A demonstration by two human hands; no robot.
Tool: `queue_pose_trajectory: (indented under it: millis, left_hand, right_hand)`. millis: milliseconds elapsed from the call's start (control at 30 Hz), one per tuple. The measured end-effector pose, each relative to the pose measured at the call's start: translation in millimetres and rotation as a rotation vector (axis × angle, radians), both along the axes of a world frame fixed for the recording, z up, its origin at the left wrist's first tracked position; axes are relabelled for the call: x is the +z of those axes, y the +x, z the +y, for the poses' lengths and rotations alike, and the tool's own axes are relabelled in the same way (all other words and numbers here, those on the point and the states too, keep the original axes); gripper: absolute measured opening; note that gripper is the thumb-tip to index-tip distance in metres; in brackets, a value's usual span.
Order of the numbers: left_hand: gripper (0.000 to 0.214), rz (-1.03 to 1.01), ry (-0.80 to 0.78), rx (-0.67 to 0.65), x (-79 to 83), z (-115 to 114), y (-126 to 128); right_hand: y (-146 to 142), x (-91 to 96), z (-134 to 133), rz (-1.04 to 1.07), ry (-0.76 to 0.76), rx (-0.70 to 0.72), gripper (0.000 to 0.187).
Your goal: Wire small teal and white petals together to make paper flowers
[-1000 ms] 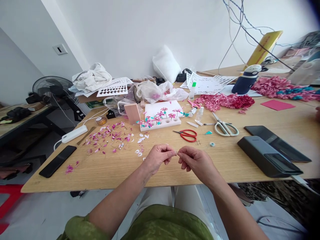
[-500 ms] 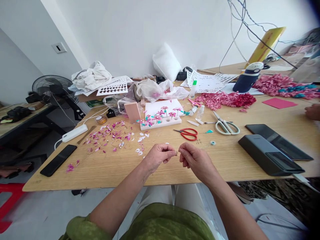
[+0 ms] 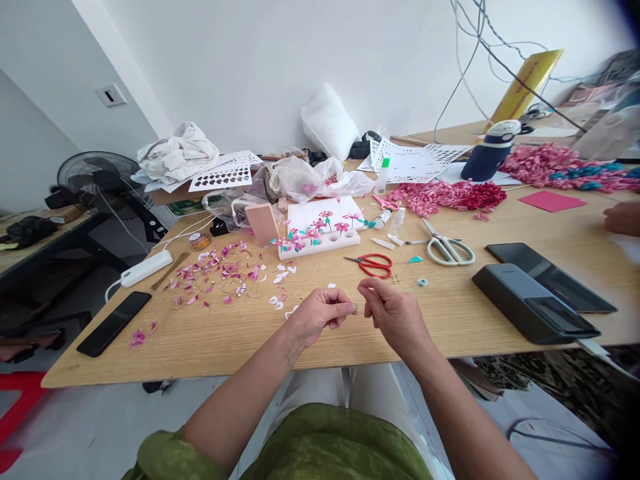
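My left hand is over the front of the table, thumb and forefinger pinched together on something too small to make out. Just right of it, slightly higher, my right hand is also pinched, and what its fingertips hold cannot be made out. A narrow gap separates the two hands. Beyond them lie red-handled scissors. White petal shapes and loose pink-purple petals are scattered to the left. Behind, pink flowers with teal leaves stand in a white foam holder.
White-handled scissors, a small roll of tape and a dark device lie to the right. A black phone is at the left edge. Bundles of pink material and a dark blue bottle stand farther back. Another person's hand shows at the right.
My right hand has risen slightly and moved away from my left, widening the gap between the fingertips. Both stay pinched. The whole view has shifted a little.
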State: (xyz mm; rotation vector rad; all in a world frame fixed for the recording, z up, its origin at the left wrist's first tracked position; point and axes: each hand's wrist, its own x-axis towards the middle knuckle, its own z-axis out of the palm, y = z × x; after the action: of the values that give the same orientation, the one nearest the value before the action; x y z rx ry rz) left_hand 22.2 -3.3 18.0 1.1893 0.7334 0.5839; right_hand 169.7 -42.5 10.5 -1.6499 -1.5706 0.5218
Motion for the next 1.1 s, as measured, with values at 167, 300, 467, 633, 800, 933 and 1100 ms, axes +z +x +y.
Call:
queue_pose_trajectory:
  millis: [167, 300, 467, 633, 800, 933, 1100]
  left_hand:
    - [0.020, 0.017, 0.040, 0.146, 2.9, 2.2, -1.2]
    - [0.022, 0.058, 0.137, 0.297, 7.9, -0.2, 1.6]
    - [0.025, 0.089, 0.199, 0.311, 11.9, -7.4, 6.3]
    - [0.024, 0.038, 0.165, 0.291, 11.4, -9.8, 8.9]
    - [0.026, -0.052, 0.056, 0.317, 9.6, -7.9, 10.7]
    - [0.026, -0.085, 0.048, 0.330, 9.5, -7.5, 13.2]
    - [0.025, -0.016, 0.156, 0.379, 9.4, -9.1, 16.2]
  right_hand:
    - [16.6, 17.5, -17.5, -0.046, 0.260, -0.166, 0.014]
    - [13.6, 17.3, -30.8, -0.154, 0.383, -0.038, 0.012]
    - [0.6, -3.9, -26.2, -0.276, 0.330, 0.021, 0.018]
    - [-2.7, -6.7, -28.2, -0.392, 0.337, -0.032, 0.020]
    - [1.2, -7.9, -33.8, -0.456, 0.385, -0.057, 0.023]
    - [4.8, -9.6, -30.5, -0.402, 0.357, 0.004, 0.022]
    - [4.6, -2.3, -29.9, -0.228, 0.413, 0.027, 0.013]
